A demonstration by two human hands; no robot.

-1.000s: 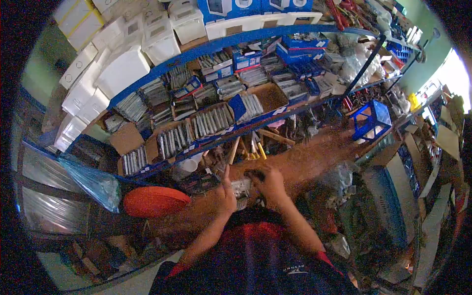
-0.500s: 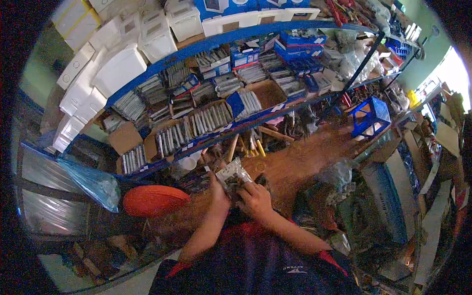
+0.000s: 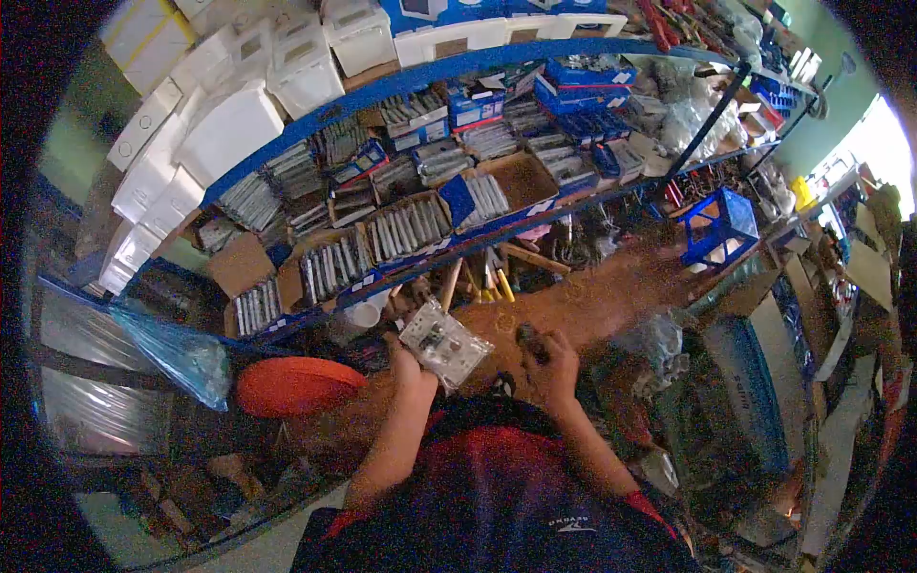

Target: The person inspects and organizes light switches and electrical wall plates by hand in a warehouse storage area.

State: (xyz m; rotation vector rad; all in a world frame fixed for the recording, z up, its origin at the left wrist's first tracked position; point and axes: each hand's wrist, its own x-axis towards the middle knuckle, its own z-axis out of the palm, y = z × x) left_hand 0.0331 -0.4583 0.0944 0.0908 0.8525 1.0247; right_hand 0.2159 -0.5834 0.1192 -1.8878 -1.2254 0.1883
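Observation:
My left hand [image 3: 415, 371] is closed on the lower left edge of a white electrical wall plate [image 3: 458, 358] in a clear plastic wrapper. Dark fittings show in the middle of the plate, whose face is turned up toward me. To its right, apart from it, my right hand [image 3: 558, 371] has its fingers curled round a small dark object [image 3: 526, 333]. Just what that object is cannot be made out. Both hands are in front of my body, over the brown wooden surface.
A blue-edged shelf [image 3: 401, 272] ahead bears cartons of packed plates, with white boxes [image 3: 229, 134] above. On the left lie a red round item [image 3: 298, 386] and a blue plastic bag [image 3: 181, 353]. A blue frame [image 3: 721, 227] and cardboard [image 3: 755, 392] stand right.
My right hand has come away from the wrapped wall plate and moved right, with a small dark object in it. The plate now lies flatter and more exposed in my left hand.

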